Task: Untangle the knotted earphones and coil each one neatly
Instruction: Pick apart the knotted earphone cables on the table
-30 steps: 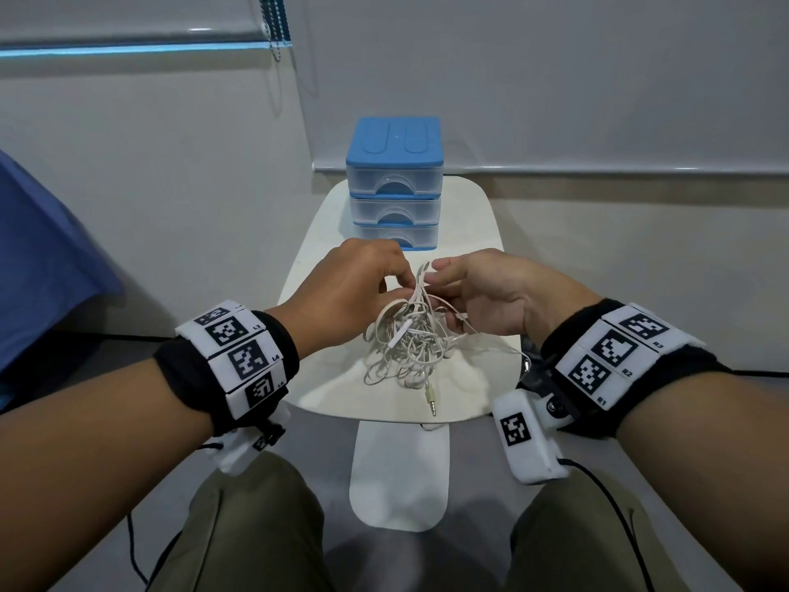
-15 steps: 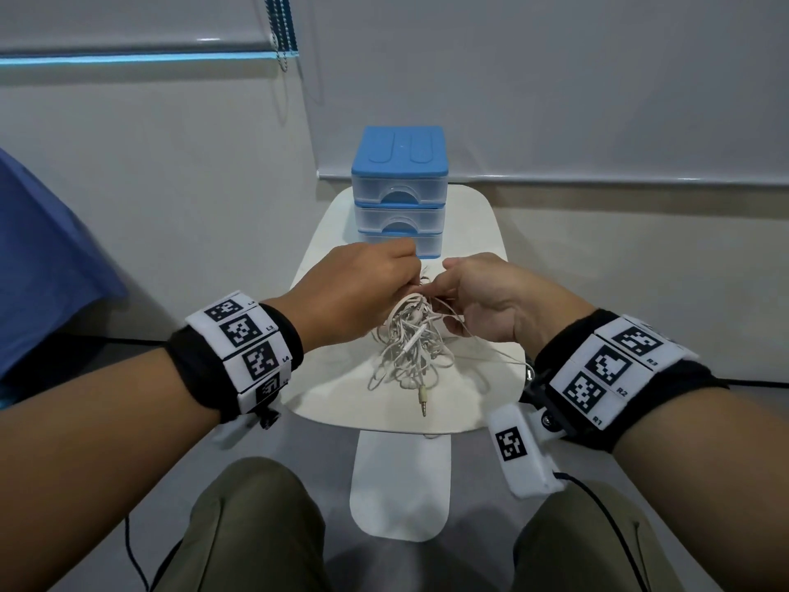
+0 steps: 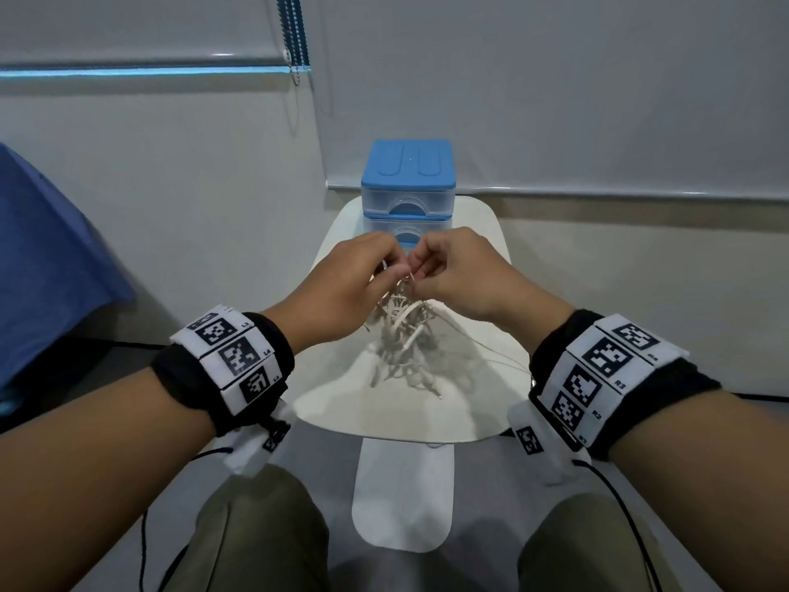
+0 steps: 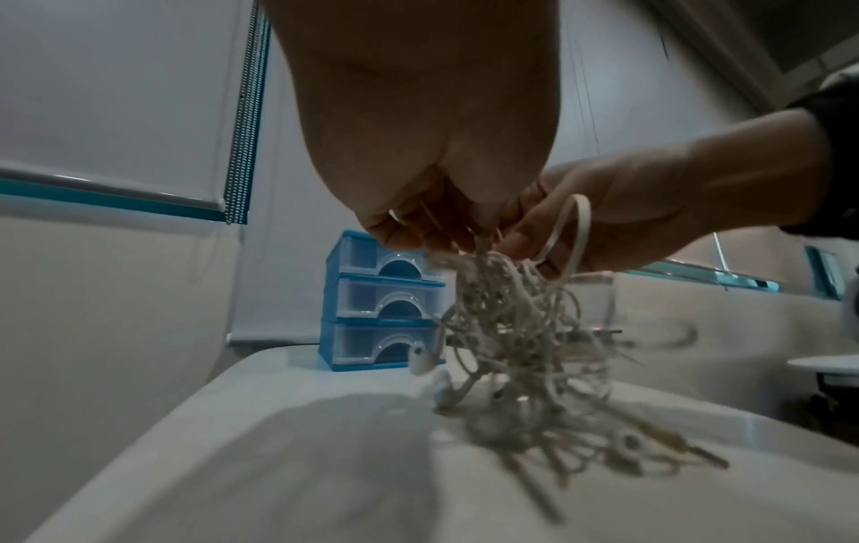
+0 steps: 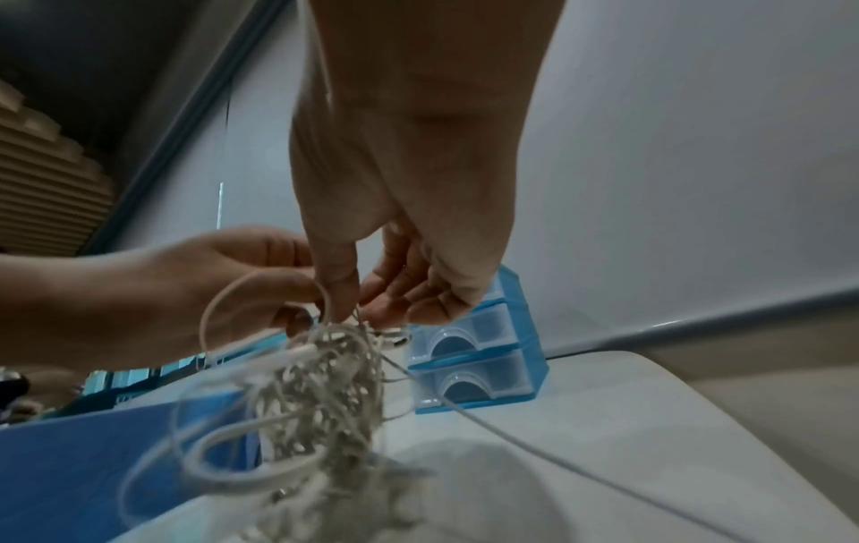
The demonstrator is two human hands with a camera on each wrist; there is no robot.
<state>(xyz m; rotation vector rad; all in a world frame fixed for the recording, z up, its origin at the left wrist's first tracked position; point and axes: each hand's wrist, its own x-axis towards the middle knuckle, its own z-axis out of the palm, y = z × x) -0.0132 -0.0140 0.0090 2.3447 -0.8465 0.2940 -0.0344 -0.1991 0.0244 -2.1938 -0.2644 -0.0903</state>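
Both hands are pinching the top of the knotted earphones [image 3: 401, 331] at frame centre: left hand [image 3: 341, 288] and right hand [image 3: 461, 275] curled, fingertips nearly touching, equally near. Tangle is hanging straight down onto the white table [image 3: 341, 403].

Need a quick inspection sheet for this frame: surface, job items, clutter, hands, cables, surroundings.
Surface: small white table, shadowed under the hands.
Job's things: tangled earphones, white, one knotted bundle, top lifted, lower loops and plug on the table; motion-blurred.
Clutter: blue drawer unit at the far edge, drawers closed.
Grippers: left hand and right hand both pinch the top of the tangle.
Cables: one thin strand trails off to the right across the table.
Surroundings: grey wall, roller blind with bead chain, blue cloth at left.
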